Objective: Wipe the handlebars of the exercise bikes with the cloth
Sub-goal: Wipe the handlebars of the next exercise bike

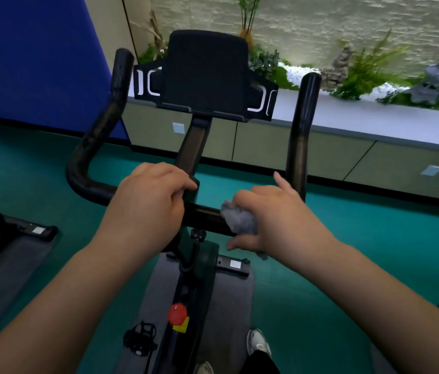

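Your left hand (149,203) curls its fingers over the black handlebar (91,147) just left of the centre stem (191,155), gripping the crossbar. Your right hand (275,220) wraps a crumpled grey cloth (237,220) around the crossbar right of the stem, thumb under it, fingers curled over the cloth except one finger that points up toward the right upright grip. The cloth sits bunched between your palm and the bar. Above the stem stands the black tablet holder (206,74). Below, a red knob (177,313) shows on the bike frame, over a grey mat (237,298) on the green floor (347,252).
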